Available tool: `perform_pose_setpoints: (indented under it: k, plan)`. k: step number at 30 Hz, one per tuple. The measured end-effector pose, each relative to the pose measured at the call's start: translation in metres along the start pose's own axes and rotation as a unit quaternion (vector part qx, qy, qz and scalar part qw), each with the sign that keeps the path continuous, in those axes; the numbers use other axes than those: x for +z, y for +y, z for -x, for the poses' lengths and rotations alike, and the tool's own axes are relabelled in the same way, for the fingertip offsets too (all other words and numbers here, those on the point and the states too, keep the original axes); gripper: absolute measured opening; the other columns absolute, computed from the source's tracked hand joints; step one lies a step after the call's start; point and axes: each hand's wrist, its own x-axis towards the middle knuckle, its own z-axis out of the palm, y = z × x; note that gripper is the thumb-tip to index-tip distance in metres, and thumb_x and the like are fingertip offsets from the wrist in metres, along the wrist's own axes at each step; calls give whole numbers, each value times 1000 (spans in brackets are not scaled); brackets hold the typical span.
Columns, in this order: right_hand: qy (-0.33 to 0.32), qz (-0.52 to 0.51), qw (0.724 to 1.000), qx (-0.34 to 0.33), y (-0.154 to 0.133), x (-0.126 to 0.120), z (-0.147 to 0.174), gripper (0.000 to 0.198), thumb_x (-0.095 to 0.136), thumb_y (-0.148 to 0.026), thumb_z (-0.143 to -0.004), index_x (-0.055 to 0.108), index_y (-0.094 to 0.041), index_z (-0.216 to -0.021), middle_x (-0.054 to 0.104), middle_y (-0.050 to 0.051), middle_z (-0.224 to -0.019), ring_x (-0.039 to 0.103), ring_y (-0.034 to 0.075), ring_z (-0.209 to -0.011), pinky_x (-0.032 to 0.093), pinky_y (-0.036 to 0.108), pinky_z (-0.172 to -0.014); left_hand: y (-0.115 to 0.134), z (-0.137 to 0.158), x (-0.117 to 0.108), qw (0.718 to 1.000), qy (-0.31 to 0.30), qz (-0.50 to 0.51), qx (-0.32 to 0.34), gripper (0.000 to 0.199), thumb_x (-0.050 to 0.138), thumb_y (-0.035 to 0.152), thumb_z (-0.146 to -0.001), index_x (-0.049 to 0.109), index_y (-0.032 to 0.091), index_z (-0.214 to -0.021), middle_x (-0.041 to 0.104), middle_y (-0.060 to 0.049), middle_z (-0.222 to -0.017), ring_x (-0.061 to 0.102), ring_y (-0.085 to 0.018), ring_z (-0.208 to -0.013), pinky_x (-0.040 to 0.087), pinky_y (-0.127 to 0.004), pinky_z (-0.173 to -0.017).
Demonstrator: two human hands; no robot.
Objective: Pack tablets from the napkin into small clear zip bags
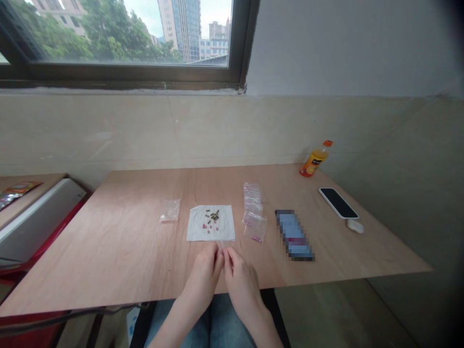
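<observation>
My left hand (208, 261) and my right hand (237, 267) meet at the near edge of a white paper napkin (194, 233). Both are closed, thumbs and fingers pinching a small clear plastic bag (221, 244) between them; most of it is hidden by the fingers. On the napkin lie several dark brown-green capsules (214, 215) and several small pink pills (209, 227). To the right is a row of overlapping clear zip bags (253, 205), the nearest with pink pills in its bottom. Left of the napkin lies a stack of clear plastic bags (170, 210).
A phone with a blurred screen (295, 236) lies right of the bags. Farther right are a white-edged phone (339, 203) and a white earbud case (355, 226). An orange juice bottle (316, 159) stands by the wall at the wooden table's (126, 251) back right.
</observation>
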Motion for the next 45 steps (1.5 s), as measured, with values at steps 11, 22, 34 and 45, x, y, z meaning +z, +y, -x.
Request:
perform_pose_setpoints:
  k: [11, 22, 34, 45]
  plan:
    - [-45, -251, 967, 18, 4, 5, -2, 28, 36, -40, -93, 49, -22, -76, 59, 2, -69, 57, 17, -63, 38, 24, -54, 1, 2, 10, 978, -40, 193, -73, 39, 41, 56, -90, 49, 19, -79, 51, 1, -68, 47, -14, -66, 38, -24, -60]
    - [-24, -56, 998, 31, 3, 5, -5, 29, 38, -32, -92, 48, -22, -67, 61, 2, -60, 55, 17, -55, 25, 26, -52, -9, -5, 9, 999, -29, 3, -32, 33, 32, 34, -94, 44, 20, -67, 52, -1, -58, 47, -14, -52, 29, -25, -52]
    - [14, 61, 990, 126, -4, -8, -13, 23, 51, -33, -85, 59, -23, -67, 69, 1, -68, 61, 18, -62, 24, 25, -52, -16, -12, -7, 980, -8, -197, -39, 22, 39, 22, -93, 48, 20, -73, 61, -5, -61, 62, -21, -58, 29, -25, -52]
    - [36, -10, 995, 97, -2, 5, -6, 25, 49, -35, -85, 58, -22, -66, 67, 1, -63, 60, 19, -60, 28, 26, -53, -7, -6, -8, 963, 37, -257, 77, 33, 40, 0, -82, 66, 20, -84, 69, -8, -108, 66, -24, -92, 48, -38, -78]
